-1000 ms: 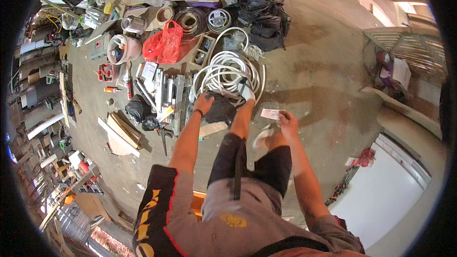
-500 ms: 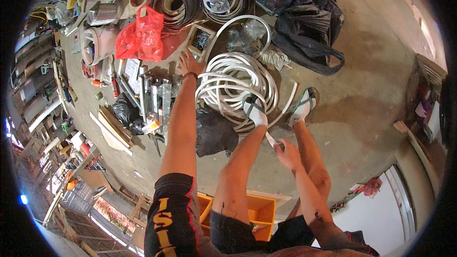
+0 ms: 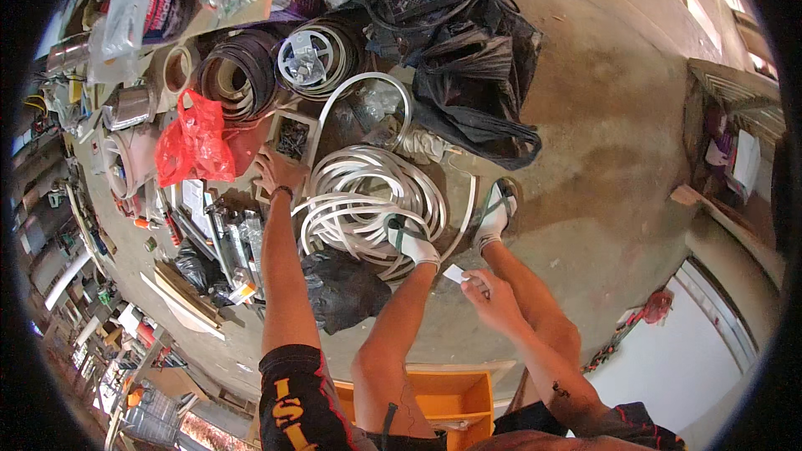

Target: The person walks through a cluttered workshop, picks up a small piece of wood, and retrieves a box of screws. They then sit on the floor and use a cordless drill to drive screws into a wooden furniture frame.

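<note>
The left hand (image 3: 280, 171) reaches far out and rests on a small open box (image 3: 291, 139) on the floor; the box is full of little dark bits, maybe screws, but they are too small to tell. The fingers lie spread on the near edge of the box, so the grip is loose and not closed on anything yet. The right hand (image 3: 493, 299) is pulled in close by the knee; its grip pinches a small white slip (image 3: 455, 274) between thumb and fingers.

How far along is the work? It looks like the start of a pick — the hand has come to the box, but nothing is lifted out of it, and the box sits flat in its place. Taking something out is the part left to do, I think.

The box is pale, maybe wood, with low walls; it sits between a red plastic bag (image 3: 194, 140) on the left and a big heap of white coiled cable (image 3: 368, 200) on the right. One white shoe (image 3: 411, 240) stands on the coil; the other shoe (image 3: 497, 210) stands on the bare concrete floor (image 3: 601, 142). Past the box lie a dark coil (image 3: 236, 77) and a reel of pale strip (image 3: 313, 58); a black bag (image 3: 468, 92) slumps behind them — another black bag (image 3: 341, 288) lies near the legs.
</note>
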A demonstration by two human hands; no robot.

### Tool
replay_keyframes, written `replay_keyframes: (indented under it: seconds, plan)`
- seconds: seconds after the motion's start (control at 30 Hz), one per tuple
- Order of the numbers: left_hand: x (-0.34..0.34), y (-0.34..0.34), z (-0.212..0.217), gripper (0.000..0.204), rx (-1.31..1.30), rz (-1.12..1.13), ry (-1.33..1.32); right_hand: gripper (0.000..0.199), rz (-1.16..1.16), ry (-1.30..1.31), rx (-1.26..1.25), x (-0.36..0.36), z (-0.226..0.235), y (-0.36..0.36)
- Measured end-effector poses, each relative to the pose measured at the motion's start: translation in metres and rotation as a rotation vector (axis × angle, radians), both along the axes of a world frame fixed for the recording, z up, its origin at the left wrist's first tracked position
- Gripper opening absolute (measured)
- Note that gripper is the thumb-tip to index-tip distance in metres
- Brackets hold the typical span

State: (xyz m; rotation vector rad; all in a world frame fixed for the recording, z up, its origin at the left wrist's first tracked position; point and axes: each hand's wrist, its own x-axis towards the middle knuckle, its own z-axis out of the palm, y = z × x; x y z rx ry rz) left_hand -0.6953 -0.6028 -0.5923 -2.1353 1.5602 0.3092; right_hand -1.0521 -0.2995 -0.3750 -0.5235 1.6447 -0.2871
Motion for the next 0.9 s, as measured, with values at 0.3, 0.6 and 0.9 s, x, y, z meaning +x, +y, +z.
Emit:
replay_keyframes:
  seconds: [0.3, 0.6, 0.9]
  plan:
    - [-0.038, 0.06, 0.228, 0.13, 0.1, -0.283, 0.054, 0.031, -0.051, 0.077, -0.069, -0.027, 0.095, 0.058]
    - [-0.222, 0.134, 0.625, 0.118, -0.037, -0.679, 0.264, 0.043, -0.337, 0.186, -0.373, -0.139, 0.294, 0.075]
    - [-0.466, 0.151, 0.821, 0.109, -0.039, -1.18, 0.801, 0.1, -0.475, -0.116, -0.422, -0.314, 0.575, 0.026]
